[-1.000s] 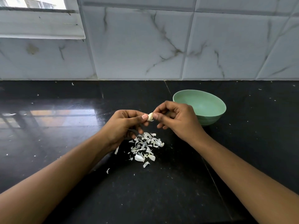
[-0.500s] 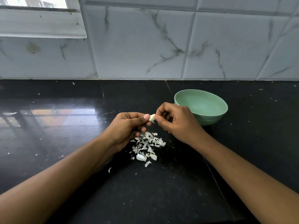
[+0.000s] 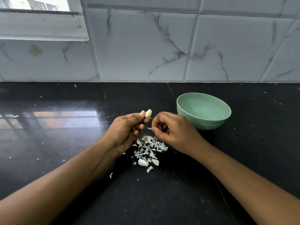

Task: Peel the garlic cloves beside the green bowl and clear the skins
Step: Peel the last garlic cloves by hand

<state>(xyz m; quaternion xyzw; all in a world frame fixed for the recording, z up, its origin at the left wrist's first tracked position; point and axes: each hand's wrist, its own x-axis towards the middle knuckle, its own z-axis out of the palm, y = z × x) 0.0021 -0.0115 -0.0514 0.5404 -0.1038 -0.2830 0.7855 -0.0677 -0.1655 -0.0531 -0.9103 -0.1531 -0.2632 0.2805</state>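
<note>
My left hand (image 3: pixel 125 130) pinches a pale garlic clove (image 3: pixel 148 113) between thumb and fingertips, held up above the black counter. My right hand (image 3: pixel 173 132) is just to the right of it, a little lower, fingers curled, with a thin sliver of garlic skin (image 3: pixel 148 128) pinched at its fingertips. Below both hands lies a pile of white garlic skins (image 3: pixel 148 151) on the counter. The green bowl (image 3: pixel 186 109) stands to the right behind my right hand; the part of its inside that I see is bare.
The black stone counter (image 3: pixel 65 143) is glossy and dotted with small skin flecks, one loose piece (image 3: pixel 111 175) lying nearer me. A marbled tile wall (image 3: pixel 162 46) runs along the back, with a window sill (image 3: pixel 40 25) at upper left.
My right hand has pulled away from the clove, down and to the right, taking a strip of skin with it. My left hand has raised the clove slightly.
</note>
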